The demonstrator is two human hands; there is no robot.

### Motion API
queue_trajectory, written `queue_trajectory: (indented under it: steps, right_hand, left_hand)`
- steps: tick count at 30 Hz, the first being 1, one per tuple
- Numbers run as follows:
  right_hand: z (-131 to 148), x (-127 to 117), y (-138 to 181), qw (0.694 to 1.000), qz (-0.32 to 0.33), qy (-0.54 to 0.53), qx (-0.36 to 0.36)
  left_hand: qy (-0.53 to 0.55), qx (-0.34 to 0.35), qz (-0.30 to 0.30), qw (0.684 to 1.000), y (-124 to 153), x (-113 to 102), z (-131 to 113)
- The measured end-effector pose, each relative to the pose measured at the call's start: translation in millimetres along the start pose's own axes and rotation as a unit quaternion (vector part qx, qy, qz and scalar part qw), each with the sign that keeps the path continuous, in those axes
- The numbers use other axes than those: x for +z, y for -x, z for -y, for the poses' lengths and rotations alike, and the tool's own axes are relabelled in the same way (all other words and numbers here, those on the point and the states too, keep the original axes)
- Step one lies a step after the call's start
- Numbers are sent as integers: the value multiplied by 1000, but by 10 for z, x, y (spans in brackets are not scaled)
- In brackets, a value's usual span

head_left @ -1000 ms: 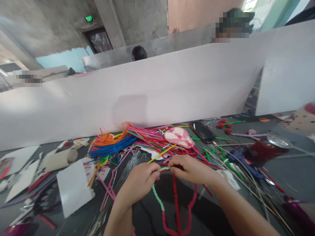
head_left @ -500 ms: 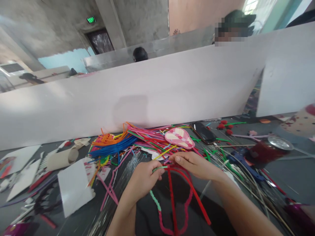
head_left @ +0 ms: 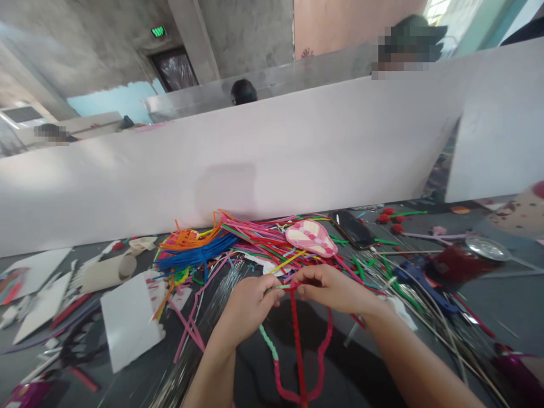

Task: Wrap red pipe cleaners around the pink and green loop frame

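Observation:
My left hand point(head_left: 249, 306) and my right hand point(head_left: 329, 289) meet over the table, both pinching the top of a bent pipe-cleaner shape point(head_left: 297, 357). The shape hangs toward me as a pink loop with a red stem down its middle and a pale green stretch on its left side. My fingertips close on a short green piece where the strands join. Just beyond my hands lies a heap of coloured pipe cleaners point(head_left: 238, 241) with a pink striped paper cut-out point(head_left: 311, 238) on top.
A long white partition point(head_left: 255, 164) stands across the back, with other people's heads above it. A black phone point(head_left: 352, 228), a blue glue gun point(head_left: 420, 280), a red can point(head_left: 463, 258), thin sticks, a cardboard tube point(head_left: 108, 271) and white paper sheets point(head_left: 127, 320) crowd the grey table.
A straight red pipe cleaner that stuck out to the lower right half a second ago is no longer seen. My right hand's fingers have drawn back into a pinch against my left.

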State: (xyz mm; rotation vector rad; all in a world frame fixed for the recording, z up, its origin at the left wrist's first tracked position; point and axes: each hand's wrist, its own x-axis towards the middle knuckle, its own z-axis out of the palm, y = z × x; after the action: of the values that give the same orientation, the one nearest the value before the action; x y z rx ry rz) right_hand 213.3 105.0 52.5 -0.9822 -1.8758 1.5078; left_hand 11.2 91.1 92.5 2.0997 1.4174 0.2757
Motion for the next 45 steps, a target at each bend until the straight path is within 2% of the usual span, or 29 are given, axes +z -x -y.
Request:
queue_trajectory:
  steps: [8, 13, 15, 18, 21, 27, 34, 37, 40, 42, 45]
  right_hand:
    - [-24, 17, 4, 997, -48, 58, 19]
    - [-40, 43, -5, 989, -77, 126, -7]
    - [-38, 78, -12, 985, -82, 151, -14]
    - [-15, 136, -12, 982, -87, 163, -29]
    - [27, 168, 2, 984, -82, 147, -52]
    - [85, 99, 28, 991, -80, 78, -69]
    - [108, 15, 65, 990, -87, 101, -40]
    - [97, 6, 70, 990, -92, 103, -37]
    - [93, -11, 70, 987, -112, 116, -27]
    - [97, -17, 66, 984, -122, 124, -21]
    - [105, 7, 55, 983, -123, 135, -19]
  left_hand:
    - [-28, 18, 13, 999, 24, -59, 113]
    - [-53, 13, -52, 997, 131, -109, 197]
    - [-72, 36, -76, 994, 145, -56, 143]
    - [-123, 83, -79, 986, 115, 87, 10]
    - [-153, 81, -84, 981, 56, 206, -66]
    - [-104, 66, -101, 987, 11, 175, 16]
    - [-63, 58, -97, 992, -4, 106, -42]
    - [-63, 66, -106, 990, 10, 68, 12]
    - [-88, 54, -142, 984, 103, -63, 159]
    - [-129, 25, -198, 971, 199, -161, 236]
    - [-158, 30, -247, 955, 309, -192, 209]
